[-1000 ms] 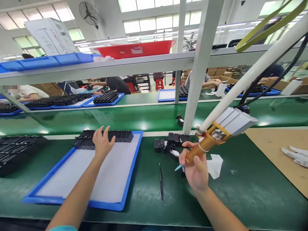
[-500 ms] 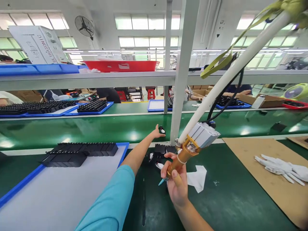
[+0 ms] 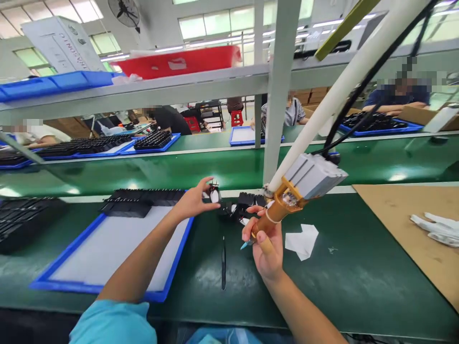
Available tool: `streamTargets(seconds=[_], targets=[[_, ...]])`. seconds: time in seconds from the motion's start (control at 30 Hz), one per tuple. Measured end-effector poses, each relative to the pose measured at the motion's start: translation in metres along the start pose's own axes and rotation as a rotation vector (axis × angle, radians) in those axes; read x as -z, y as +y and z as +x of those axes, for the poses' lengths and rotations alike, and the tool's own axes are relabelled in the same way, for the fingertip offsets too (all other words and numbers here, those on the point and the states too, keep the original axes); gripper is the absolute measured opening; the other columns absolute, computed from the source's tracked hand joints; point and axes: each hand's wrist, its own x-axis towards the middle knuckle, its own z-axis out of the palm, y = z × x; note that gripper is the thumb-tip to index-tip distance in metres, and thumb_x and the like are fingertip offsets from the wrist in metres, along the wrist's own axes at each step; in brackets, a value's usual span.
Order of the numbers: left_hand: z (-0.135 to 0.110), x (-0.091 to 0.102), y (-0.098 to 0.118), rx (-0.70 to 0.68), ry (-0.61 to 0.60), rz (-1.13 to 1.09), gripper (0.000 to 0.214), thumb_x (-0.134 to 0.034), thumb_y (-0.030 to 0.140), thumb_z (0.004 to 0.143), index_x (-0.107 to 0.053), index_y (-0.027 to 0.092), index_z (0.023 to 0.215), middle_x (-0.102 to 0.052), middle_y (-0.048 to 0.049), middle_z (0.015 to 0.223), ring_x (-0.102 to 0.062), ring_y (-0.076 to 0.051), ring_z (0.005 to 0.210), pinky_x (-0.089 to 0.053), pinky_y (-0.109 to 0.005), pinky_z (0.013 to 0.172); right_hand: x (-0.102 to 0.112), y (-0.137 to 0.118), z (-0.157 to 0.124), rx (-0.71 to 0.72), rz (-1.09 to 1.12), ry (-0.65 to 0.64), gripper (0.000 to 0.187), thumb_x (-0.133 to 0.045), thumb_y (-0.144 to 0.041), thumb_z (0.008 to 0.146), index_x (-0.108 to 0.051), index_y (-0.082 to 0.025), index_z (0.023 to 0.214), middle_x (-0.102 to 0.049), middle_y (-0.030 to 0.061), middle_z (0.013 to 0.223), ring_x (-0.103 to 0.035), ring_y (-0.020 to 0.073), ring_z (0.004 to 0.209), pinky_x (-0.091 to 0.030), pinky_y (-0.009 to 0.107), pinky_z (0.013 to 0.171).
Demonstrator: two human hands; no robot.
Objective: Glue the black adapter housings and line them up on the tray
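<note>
My left hand (image 3: pixel 193 201) pinches a small black part (image 3: pixel 214 195) with a white oval face between thumb and fingers. It is raised just past the top right corner of a blue-rimmed tray (image 3: pixel 172 277). My right hand (image 3: pixel 267 246) is wrapped round an orange-brown cylindrical tool (image 3: pixel 268 220) with a teal pointed tip (image 3: pixel 245 245). A grey box (image 3: pixel 311 174) is fixed to the tool's upper end. Behind the right hand, several black parts (image 3: pixel 247 198) sit together on the green table. Black tweezers (image 3: pixel 224 265) lie between my arms.
Rows of black pieces (image 3: pixel 131 205) fill the tray's far end. A white paper (image 3: pixel 303 241) lies right of my right hand, and white gloves (image 3: pixel 435 227) rest on brown cardboard (image 3: pixel 398 215). A white pole (image 3: pixel 340 100) slants down beside an upright post (image 3: pixel 278 95). Co-workers sit beyond the green belt (image 3: pixel 172 169).
My left hand has drawn back from over the green belt, toward me and leftward, with the black part in it. My right hand keeps its hold on the tool. The head view has tilted down.
</note>
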Motion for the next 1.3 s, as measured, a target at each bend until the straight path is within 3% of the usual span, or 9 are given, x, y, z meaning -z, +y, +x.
streamTargets(seconds=[0.07,0.17,0.3,0.47,0.7,0.9,1.03,1.17,1.3], targets=[[-0.061,-0.001,-0.006,0.045,-0.026,0.008,0.099,-0.08,0.049,0.063,-0.031,0.027,0.147,-0.065,-0.0116,0.124,-0.062,-0.031,0.111,-0.046,-0.043,0.096,-0.001,-0.002,-0.001,-0.002,-0.008,0.009,0.029,-0.061,-0.039,0.082,-0.049,-0.028,0.106,-0.055,0.004,0.112,-0.054,0.0089,0.06,-0.043,0.029,0.057],[-0.129,-0.023,-0.014,0.172,-0.068,-0.141,0.098,-0.085,0.042,0.057,-0.04,0.029,0.144,-0.068,-0.0112,0.12,-0.063,-0.033,0.112,-0.047,-0.043,0.093,-0.003,-0.004,-0.003,0.0,-0.02,0.001,0.028,-0.062,-0.038,0.081,-0.049,-0.028,0.105,-0.056,0.0031,0.111,-0.054,0.0087,0.059,-0.043,0.03,0.058],[-0.165,-0.057,-0.026,0.272,-0.066,-0.339,0.083,-0.082,0.037,0.062,-0.048,0.03,0.138,-0.065,-0.0098,0.125,-0.064,-0.029,0.105,-0.05,-0.038,0.084,-0.007,-0.004,-0.005,0.021,-0.018,-0.015,0.027,-0.062,-0.036,0.081,-0.052,-0.028,0.104,-0.056,0.0024,0.11,-0.054,0.0083,0.058,-0.041,0.029,0.057],[-0.169,-0.08,-0.025,0.282,0.017,-0.44,0.084,-0.082,0.037,0.065,-0.044,0.029,0.14,-0.057,-0.0101,0.134,-0.054,-0.029,0.12,-0.043,-0.042,0.098,-0.012,-0.003,-0.004,0.027,-0.003,-0.015,0.025,-0.061,-0.035,0.081,-0.053,-0.029,0.104,-0.056,0.0021,0.109,-0.053,0.0084,0.058,-0.04,0.028,0.055],[-0.175,-0.099,-0.019,0.222,0.302,-0.515,0.054,-0.079,0.03,0.068,-0.06,0.029,0.119,-0.044,-0.0084,0.14,-0.06,-0.019,0.092,-0.05,-0.037,0.086,-0.025,-0.001,-0.003,0.02,0.02,-0.005,0.022,-0.06,-0.032,0.082,-0.055,-0.028,0.103,-0.057,0.0011,0.107,-0.053,0.0081,0.058,-0.042,0.029,0.057],[-0.178,-0.114,-0.027,0.308,0.248,-0.389,0.039,-0.068,0.031,0.077,-0.055,0.02,0.112,-0.065,-0.0072,0.107,-0.064,-0.022,0.093,-0.051,-0.038,0.084,-0.042,0.001,-0.007,0.042,0.035,0.006,0.025,-0.06,-0.033,0.083,-0.052,-0.031,0.107,-0.058,0.0,0.105,-0.054,0.0074,0.055,-0.041,0.027,0.052],[-0.177,-0.112,-0.02,0.251,0.253,-0.335,0.034,-0.063,0.037,0.084,-0.052,0.02,0.111,-0.067,-0.0064,0.103,-0.066,-0.022,0.093,-0.052,-0.036,0.082,-0.054,0.002,-0.007,0.015,0.089,0.017,0.03,-0.059,-0.035,0.084,-0.048,-0.035,0.113,-0.06,-0.0007,0.106,-0.054,0.0075,0.054,-0.042,0.026,0.051],[-0.178,-0.1,-0.005,0.154,0.279,-0.314,0.039,-0.062,0.037,0.086,-0.049,0.023,0.119,-0.067,-0.0058,0.109,-0.068,-0.019,0.088,-0.055,-0.031,0.074,-0.06,0.002,-0.006,-0.036,0.143,-0.022,0.033,-0.058,-0.043,0.084,-0.053,-0.03,0.114,-0.061,0.0024,0.107,-0.053,0.0072,0.052,-0.041,0.026,0.048],[-0.177,-0.09,0.006,0.029,0.351,-0.229,0.034,-0.067,0.032,0.081,-0.054,0.023,0.111,-0.067,-0.0036,0.101,-0.067,-0.019,0.088,-0.054,-0.031,0.076,-0.061,0.002,-0.007,-0.049,0.142,-0.027,0.037,-0.057,-0.05,0.083,-0.056,-0.026,0.111,-0.061,0.0034,0.106,-0.052,0.007,0.051,-0.041,0.026,0.046]])
